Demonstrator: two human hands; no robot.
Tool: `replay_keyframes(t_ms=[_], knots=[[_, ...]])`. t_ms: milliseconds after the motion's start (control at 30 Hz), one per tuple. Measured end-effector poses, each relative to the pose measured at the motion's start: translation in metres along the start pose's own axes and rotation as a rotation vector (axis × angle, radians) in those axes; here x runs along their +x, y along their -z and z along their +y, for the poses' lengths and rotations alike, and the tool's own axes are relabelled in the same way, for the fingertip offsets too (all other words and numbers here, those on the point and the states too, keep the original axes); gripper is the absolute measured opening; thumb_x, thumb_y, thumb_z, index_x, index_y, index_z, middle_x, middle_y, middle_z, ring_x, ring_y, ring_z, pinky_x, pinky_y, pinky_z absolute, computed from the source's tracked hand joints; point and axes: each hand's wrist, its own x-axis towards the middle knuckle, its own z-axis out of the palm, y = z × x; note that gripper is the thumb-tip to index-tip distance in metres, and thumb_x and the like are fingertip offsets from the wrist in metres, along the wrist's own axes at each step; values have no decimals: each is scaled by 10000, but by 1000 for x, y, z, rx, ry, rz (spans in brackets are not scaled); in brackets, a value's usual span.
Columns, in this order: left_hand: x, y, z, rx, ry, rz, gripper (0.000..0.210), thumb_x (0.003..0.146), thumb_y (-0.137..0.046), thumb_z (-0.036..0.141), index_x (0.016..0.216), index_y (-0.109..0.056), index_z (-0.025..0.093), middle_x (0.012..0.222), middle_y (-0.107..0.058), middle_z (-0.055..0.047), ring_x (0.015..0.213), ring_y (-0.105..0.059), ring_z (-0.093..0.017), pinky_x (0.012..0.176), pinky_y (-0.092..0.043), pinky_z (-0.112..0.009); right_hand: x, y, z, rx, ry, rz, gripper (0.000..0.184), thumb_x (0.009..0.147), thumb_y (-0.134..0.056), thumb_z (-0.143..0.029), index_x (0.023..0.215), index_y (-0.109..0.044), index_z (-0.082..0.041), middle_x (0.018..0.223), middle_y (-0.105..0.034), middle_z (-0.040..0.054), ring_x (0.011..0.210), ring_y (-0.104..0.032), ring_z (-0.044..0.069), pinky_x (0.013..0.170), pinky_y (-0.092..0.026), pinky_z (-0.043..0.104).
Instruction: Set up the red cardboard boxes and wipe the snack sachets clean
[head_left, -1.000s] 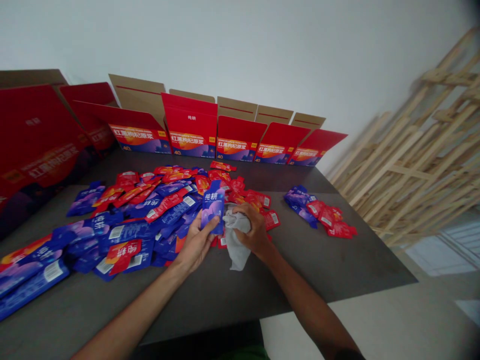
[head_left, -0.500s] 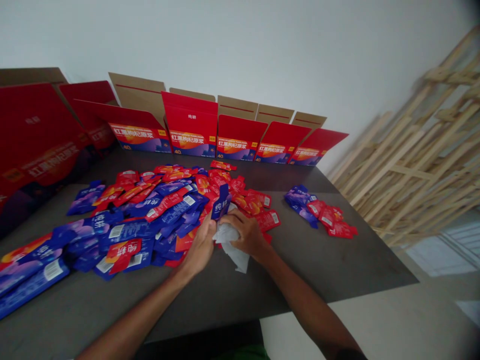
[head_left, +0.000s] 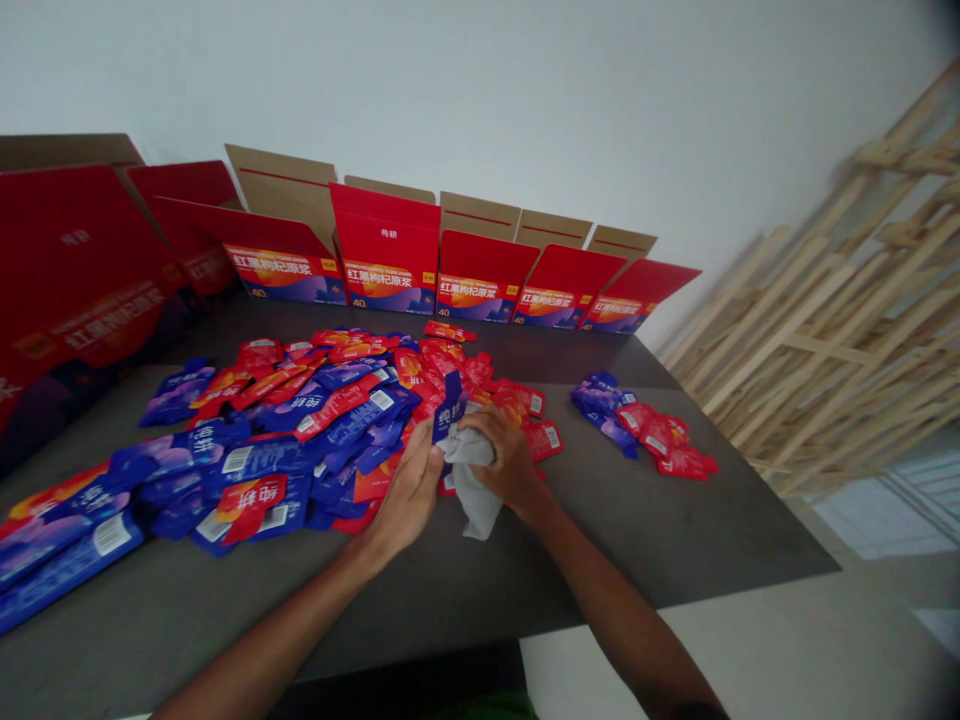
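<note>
Between my two hands stands a blue pouch (head_left: 448,408), its narrow spout end pointing up. My left hand (head_left: 411,490) is closed on the pouch's lower left side. In my right hand (head_left: 506,462) is a crumpled light grey cloth (head_left: 469,450), pressed against the pouch; its loose end hangs down over the table. The cloth and fingers hide the lower part of the pouch. Behind and to the left of my hands spreads a heap of red and blue pouches (head_left: 330,410). Several more pouches (head_left: 652,435) lie in a small group to the right.
Along the wall runs a row of open red cartons (head_left: 390,265) with raised flaps. Larger red cartons (head_left: 67,270) stand at the left. Wooden racks (head_left: 832,340) lean beyond the right edge of the dark table (head_left: 675,540).
The cloth has moved up and over the pouch's front, hiding more of it, and its hanging end has swung. Both hands still hold on; the view has shifted slightly.
</note>
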Motion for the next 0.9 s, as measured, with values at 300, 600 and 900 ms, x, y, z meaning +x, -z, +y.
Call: replay_keyframes(t_ms=[300, 600, 900], knots=[[4, 4, 2, 11, -48, 34, 808, 1023, -291, 719, 1572, -454, 149, 1649, -453, -175, 1573, -344, -329, 1315, -196, -558, -3, -2, -1, -51, -33, -27, 438, 714, -598, -92, 1120, -644, -250, 1083, -685, 53, 995, -687, 229, 795, -565, 327], [-4, -6, -3, 38, -40, -94, 716, 1052, -324, 643, 1572, -464, 171, 1672, -429, -144, 1586, -326, -296, 1318, -230, -507, 6, 10, 6, -24, -79, 193, 304, 795, -588, -134, 1073, -626, -252, 1012, -687, 27, 947, -669, 222, 839, -554, 351], [4, 5, -1, -19, -90, 123, 691, 1057, -314, 641, 1560, -475, 196, 1638, -477, -137, 1558, -376, -303, 1306, -243, -529, -5, -8, -2, -58, -7, -136, 442, 723, -622, -74, 1123, -661, -258, 1126, -684, 58, 1031, -690, 233, 821, -581, 334]])
